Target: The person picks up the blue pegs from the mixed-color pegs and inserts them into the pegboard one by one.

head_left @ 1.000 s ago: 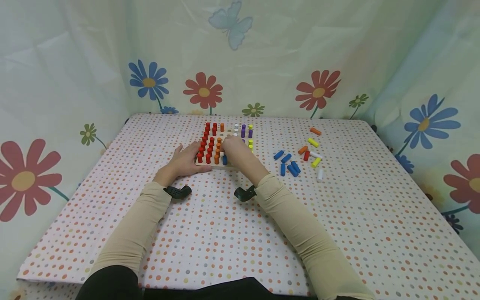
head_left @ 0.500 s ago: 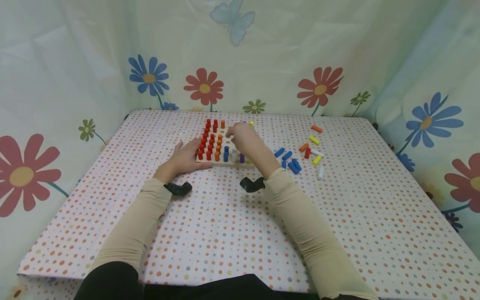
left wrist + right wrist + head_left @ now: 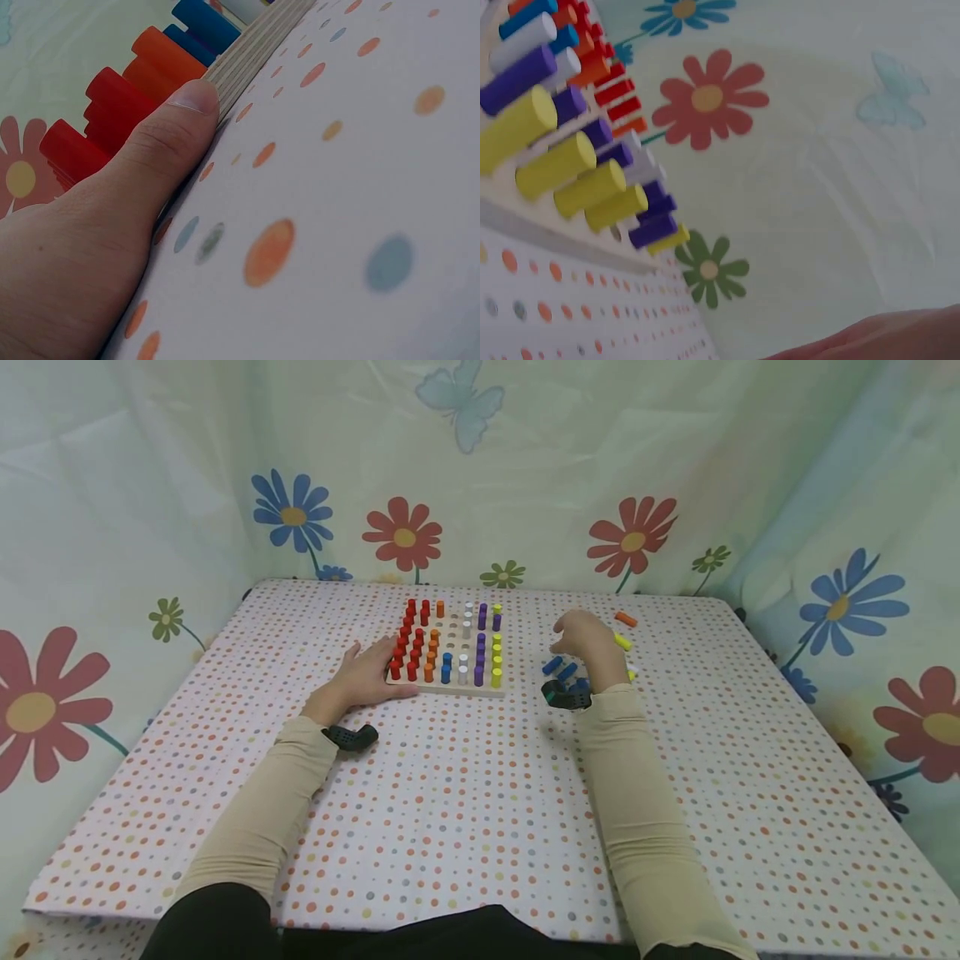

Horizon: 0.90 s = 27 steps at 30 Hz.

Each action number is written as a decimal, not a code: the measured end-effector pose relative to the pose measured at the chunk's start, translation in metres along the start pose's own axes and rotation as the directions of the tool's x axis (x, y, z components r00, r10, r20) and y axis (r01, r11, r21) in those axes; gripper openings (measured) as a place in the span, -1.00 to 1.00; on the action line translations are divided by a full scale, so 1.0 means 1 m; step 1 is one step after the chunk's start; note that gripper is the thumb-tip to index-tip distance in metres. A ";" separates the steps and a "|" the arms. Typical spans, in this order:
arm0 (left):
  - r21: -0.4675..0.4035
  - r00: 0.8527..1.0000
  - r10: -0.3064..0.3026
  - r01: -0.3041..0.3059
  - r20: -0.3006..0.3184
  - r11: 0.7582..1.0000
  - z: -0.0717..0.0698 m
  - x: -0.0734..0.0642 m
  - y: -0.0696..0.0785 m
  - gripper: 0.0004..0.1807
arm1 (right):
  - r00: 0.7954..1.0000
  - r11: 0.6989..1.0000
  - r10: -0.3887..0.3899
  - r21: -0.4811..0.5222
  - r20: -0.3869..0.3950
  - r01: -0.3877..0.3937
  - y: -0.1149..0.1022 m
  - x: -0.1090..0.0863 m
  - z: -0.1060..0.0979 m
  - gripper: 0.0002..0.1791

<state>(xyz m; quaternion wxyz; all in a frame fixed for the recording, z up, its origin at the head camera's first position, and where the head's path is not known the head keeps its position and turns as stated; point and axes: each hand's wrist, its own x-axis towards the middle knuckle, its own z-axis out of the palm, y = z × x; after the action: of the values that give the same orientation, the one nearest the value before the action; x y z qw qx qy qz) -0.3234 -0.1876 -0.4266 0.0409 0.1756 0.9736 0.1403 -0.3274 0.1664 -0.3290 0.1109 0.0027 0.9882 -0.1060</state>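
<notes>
A wooden pegboard [image 3: 461, 692] holds rows of upright pegs: red at left, then orange, blue, white, purple and yellow. My left hand [image 3: 363, 677] grips its front left corner. In the left wrist view the thumb [image 3: 172, 135] lies along the front edge, below the red pegs [image 3: 79, 150]; the other fingers go out of sight behind the pegs. My right hand [image 3: 588, 639] hovers at the right, over the loose pegs, fingers bent downward and nothing visible in them. Loose blue pegs [image 3: 552, 665] lie just under it. Only a sliver of that hand [image 3: 885, 337] enters the right wrist view.
Beyond the right hand lie a loose orange peg [image 3: 626, 619] and a yellow peg [image 3: 622, 642]; other loose pegs are partly covered by the hand. A dotted cloth [image 3: 450, 827] covers the table. A flowered curtain [image 3: 525, 485] stands behind it.
My right hand has left the pegboard and moved right to the loose pegs, uncovering the white, purple and yellow rows. The left hand stays at the board's corner.
</notes>
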 end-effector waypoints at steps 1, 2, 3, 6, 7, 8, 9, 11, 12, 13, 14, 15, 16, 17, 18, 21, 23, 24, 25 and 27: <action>0.005 1.000 -0.002 0.002 0.004 1.000 0.000 0.000 0.000 0.32 | 1.000 1.000 0.024 0.007 0.013 -0.024 0.004 0.000 0.001 -0.47; 0.010 1.000 -0.005 0.005 0.007 1.000 0.000 0.000 0.000 0.32 | 0.999 0.999 0.036 0.008 0.025 -0.036 0.006 0.001 0.003 -0.47; 0.014 1.000 -0.008 0.008 0.009 1.000 0.000 0.000 0.000 0.32 | 0.998 0.999 0.044 0.018 0.039 -0.044 0.009 0.001 0.004 -0.47; 0.011 1.000 -0.011 0.011 0.006 1.000 0.000 -0.001 0.001 0.31 | 0.995 0.998 0.054 0.030 0.081 -0.057 0.013 0.002 0.007 -0.49; 0.007 1.000 -0.011 0.011 0.004 1.000 -0.001 -0.001 0.001 0.31 | 0.994 0.997 0.058 0.035 0.095 -0.062 0.014 0.003 0.008 -0.50; 0.005 1.000 -0.010 0.010 0.004 1.000 -0.001 -0.001 0.002 0.31 | 0.992 0.997 0.061 0.041 0.108 -0.066 0.015 0.004 0.008 -0.51; 0.005 1.000 -0.009 0.009 0.004 1.000 -0.001 -0.001 0.002 0.31 | 0.990 0.996 0.065 0.048 0.122 -0.071 0.017 0.004 0.009 -0.52; 0.010 1.000 -0.010 0.010 0.006 1.000 -0.001 -0.001 0.003 0.31 | 0.988 0.996 0.071 0.047 0.137 -0.078 0.019 0.006 0.011 -0.56; 0.012 1.000 -0.011 0.010 0.008 1.000 -0.001 -0.001 0.003 0.32 | 0.987 0.995 0.074 0.051 0.141 -0.081 0.020 0.006 0.012 -0.57; 0.013 1.000 -0.012 0.012 0.008 1.000 -0.001 -0.001 0.003 0.32 | 0.987 0.995 0.071 0.052 0.144 -0.080 0.021 0.007 0.013 -0.59; 0.015 1.000 -0.015 0.014 0.008 1.000 -0.001 0.000 0.003 0.33 | 0.987 0.995 0.070 0.054 0.148 -0.079 0.021 0.007 0.013 -0.60; 0.016 1.000 -0.017 0.016 0.008 1.000 -0.001 0.000 0.003 0.33 | 0.987 0.996 0.065 0.052 0.150 -0.073 0.021 0.008 0.014 -0.61; 0.016 1.000 -0.018 0.018 0.008 1.000 -0.001 0.000 0.003 0.33 | 0.987 0.996 0.060 0.051 0.151 -0.069 0.021 0.009 0.014 -0.61; 0.015 1.000 -0.018 0.018 0.011 1.000 -0.001 -0.001 0.003 0.33 | 0.987 0.997 0.051 0.050 0.151 -0.059 0.021 0.009 0.014 -0.61; 0.014 1.000 -0.020 0.020 0.011 1.000 -0.001 -0.001 0.003 0.33 | 0.988 0.997 0.043 0.051 0.151 -0.051 0.021 0.010 0.015 -0.59; 0.014 1.000 -0.025 0.025 0.014 1.000 -0.002 -0.001 0.003 0.33 | 0.987 0.998 0.031 0.054 0.157 -0.040 0.018 0.012 0.016 -0.53; 0.013 1.000 -0.025 0.025 0.015 1.000 -0.003 0.000 0.003 0.33 | 0.986 0.997 0.039 0.054 0.161 -0.049 0.015 0.012 0.018 -0.50; 0.011 1.000 -0.026 0.026 0.013 1.000 -0.002 0.000 0.003 0.33 | 0.986 0.997 0.045 0.052 0.162 -0.054 0.014 0.012 0.018 -0.49; 0.010 1.000 -0.025 0.025 0.013 1.000 -0.002 0.000 0.003 0.33 | 0.986 0.997 0.054 0.047 0.161 -0.062 0.013 0.012 0.019 -0.50; 0.006 1.000 -0.023 0.023 0.013 1.000 -0.002 0.001 0.003 0.34 | 0.986 0.997 0.063 0.044 0.153 -0.071 0.012 0.012 0.021 -0.54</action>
<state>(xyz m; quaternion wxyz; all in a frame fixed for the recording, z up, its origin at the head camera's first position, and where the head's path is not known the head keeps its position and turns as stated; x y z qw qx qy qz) -0.3233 -0.1852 -0.4241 0.0482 0.1656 0.9756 0.1359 -0.3341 0.1739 -0.3542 0.1892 0.0307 0.9733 -0.1264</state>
